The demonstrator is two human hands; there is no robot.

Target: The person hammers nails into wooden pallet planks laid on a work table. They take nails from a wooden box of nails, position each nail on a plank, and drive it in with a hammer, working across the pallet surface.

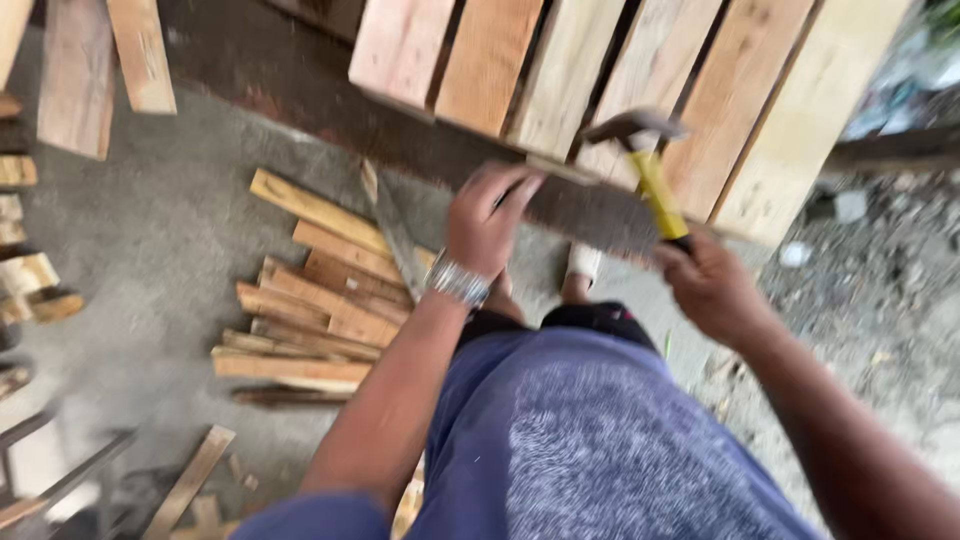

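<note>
Fingers of our left hand [483,222] are pinching, seemingly, a nail on the pale wooden pallet [640,90]; our right hand [712,285] is gripping the yellow-handled claw hammer [650,165] — we're keeping taps light.

A rough outdoor woodworking yard: a pallet of pale slats [640,80] leans just beyond the left hand [485,225], offcut boards [310,300] lie heaped left of it on the concrete floor [150,250].

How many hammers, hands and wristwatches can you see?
Hammers: 1, with a yellow handle
Hands: 2, left hand and right hand
Wristwatches: 1, a silver wristwatch
Total: 4
</note>
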